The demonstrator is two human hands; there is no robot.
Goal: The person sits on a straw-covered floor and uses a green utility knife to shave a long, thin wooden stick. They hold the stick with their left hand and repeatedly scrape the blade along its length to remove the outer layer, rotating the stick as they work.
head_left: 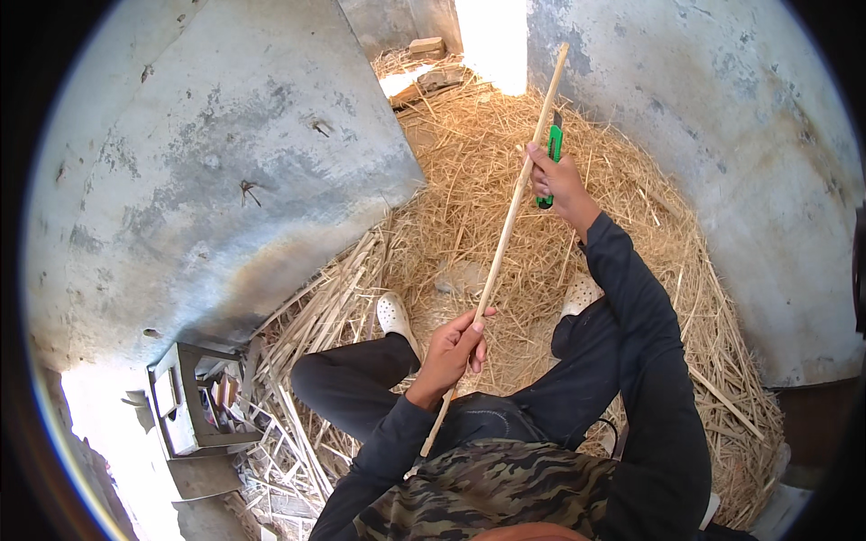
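A long pale wooden stick (507,233) slants across the middle, its lower end near my lap and its far end up toward the bright doorway. My left hand (453,350) is closed round its lower part, thumb and fingertips along it. Farther up, my right hand (557,180) is closed on a green utility knife (554,142), whose dark blade points away from me. The thumb of that hand also presses at the stick, beside the knife. My right palm is hidden, so how the stick sits there is partly unseen.
Loose straw (451,162) covers the floor around my legs and white clogs (394,317). Split strips (311,298) lie in a heap at left, by an open box (203,397) holding small items. Worn plaster walls (234,153) stand on both sides; bricks (427,45) lie near the doorway.
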